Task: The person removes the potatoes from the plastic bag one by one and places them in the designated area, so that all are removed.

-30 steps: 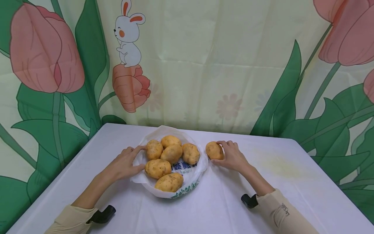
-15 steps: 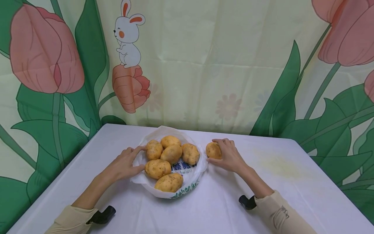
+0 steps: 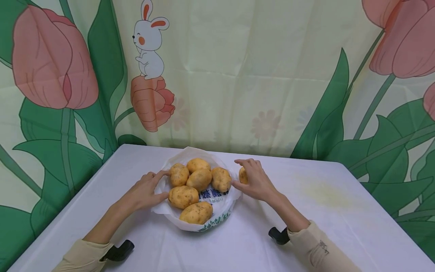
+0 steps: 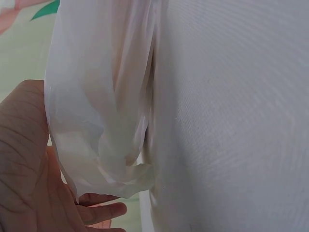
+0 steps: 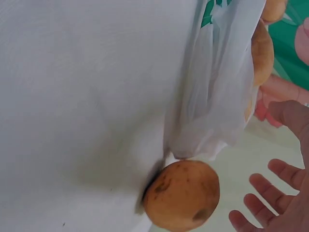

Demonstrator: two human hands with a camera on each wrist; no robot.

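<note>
Several potatoes (image 3: 199, 180) lie in a white plastic bag (image 3: 222, 207) with its mouth spread wide. At the bag's left rim is my left hand (image 3: 144, 190), thumb and forefinger spread beside two of the potatoes. The bag's side (image 4: 91, 121) hangs against that hand in the left wrist view. My right hand (image 3: 253, 179) hovers at the right rim, fingers apart, its thumb tip close to the rightmost potato (image 3: 221, 179). One loose potato (image 5: 182, 195) rests on the table outside the bag, free of the fingers; in the head view the right hand partly hides it.
A white cloth covers the table (image 3: 306, 234). Behind its back edge hangs a curtain (image 3: 217, 94) printed with tulips and a rabbit. Black wrist cameras, one at the left cuff (image 3: 119, 250) and one at the right cuff (image 3: 279, 235), stick out low over the cloth.
My right hand has let go of the loose potato and shifted left to the bag's rim, now covering most of that potato from above. The left hand has stayed put.
</note>
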